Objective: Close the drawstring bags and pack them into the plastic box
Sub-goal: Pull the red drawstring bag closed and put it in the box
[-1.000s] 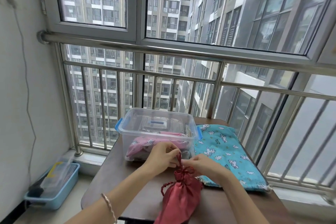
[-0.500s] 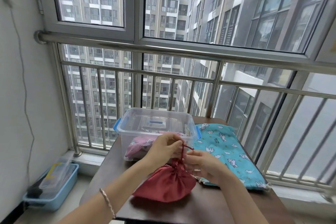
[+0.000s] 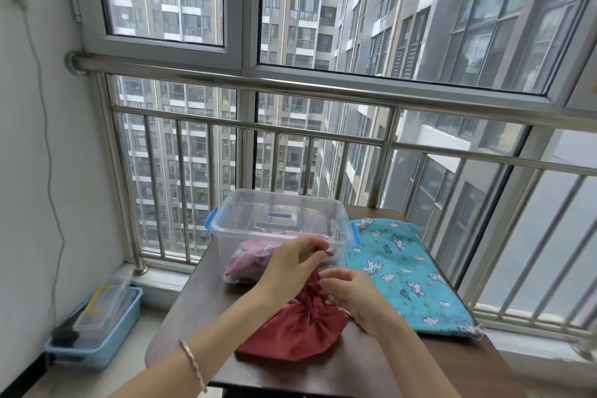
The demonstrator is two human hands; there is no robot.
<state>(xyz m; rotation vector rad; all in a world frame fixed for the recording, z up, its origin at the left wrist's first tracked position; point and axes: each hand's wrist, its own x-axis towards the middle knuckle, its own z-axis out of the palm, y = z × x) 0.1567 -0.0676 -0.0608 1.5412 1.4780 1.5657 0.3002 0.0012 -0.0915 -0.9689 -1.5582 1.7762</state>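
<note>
A red satin drawstring bag [image 3: 298,333] lies on the dark table [image 3: 371,368], its neck gathered tight and pointing away from me. My left hand [image 3: 290,263] pinches the red drawstring above the neck. My right hand [image 3: 352,296] grips the gathered neck from the right. Just behind stands the clear plastic box [image 3: 281,220] with blue latches, holding a pink patterned bag [image 3: 248,257]. A teal bag with unicorn print [image 3: 403,271] lies flat to the box's right.
A steel railing [image 3: 323,139] and window run right behind the table. On the floor at the left sits a blue bin [image 3: 97,333] with a clear lid. A white wall with a hanging cable [image 3: 48,171] closes the left side.
The red bag went from upright to lying flat and bunched on the table. My left hand has drawn the cord up and away from the neck, which now looks tighter.
</note>
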